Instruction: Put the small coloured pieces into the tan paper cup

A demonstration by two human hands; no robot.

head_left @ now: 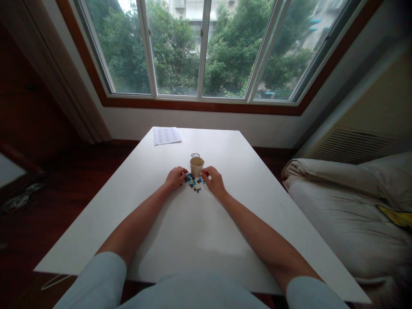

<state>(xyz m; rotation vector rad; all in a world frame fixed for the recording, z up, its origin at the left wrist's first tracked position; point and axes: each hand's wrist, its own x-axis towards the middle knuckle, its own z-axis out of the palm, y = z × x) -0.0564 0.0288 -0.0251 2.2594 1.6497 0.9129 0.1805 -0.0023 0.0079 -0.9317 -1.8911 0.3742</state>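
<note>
A beige paper cup [196,167] stands upright near the middle of the white table [193,227]. Just in front of it lies a loose pile of tiny blue, yellow and black pieces [192,182], too small to name exactly. My left hand [176,177] rests at the pile's left side, its fingers curled together and fingertips by the pieces. On the other side, my right hand [214,180] is bent in a pinch close to the cup's lower right. Whatever either hand has between its fingertips is too small to make out.
A thin dark ring-shaped item [195,155] lies behind the cup. Printed sheets of paper [167,136] are at the table's far left corner. A covered sofa or bed [328,210] stands to the right, and a window [199,51] is beyond the table.
</note>
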